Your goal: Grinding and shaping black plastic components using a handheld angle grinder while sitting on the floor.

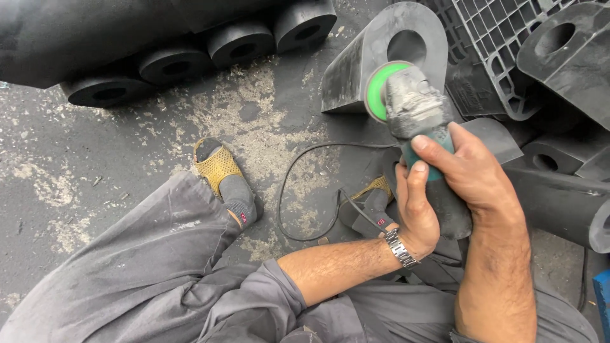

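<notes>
Gripping the dusty grey-and-teal angle grinder (424,136) with both hands, I hold it so its long axis runs from my wrists up and away toward the far edge of the floor. My right hand (473,174) wraps over the top of the body, fingers curled shut around the teal housing, forefinger stretched along it. My left hand (416,213) clamps from below and the side, thumb pointing up the barrel, a metal-link wristwatch (400,248) at the wrist.

At the grinder's nose, just beyond my fingertips, sits the green-backed grinding disc (380,89), turned on edge and pressed against or just beside the flat face of a dark grey moulded block with a round hole (375,47); I cannot tell if they touch. That block stands on the gritty, dust-streaked concrete floor (95,165).

A black power cord (292,184) loops between my sandalled feet.
</notes>
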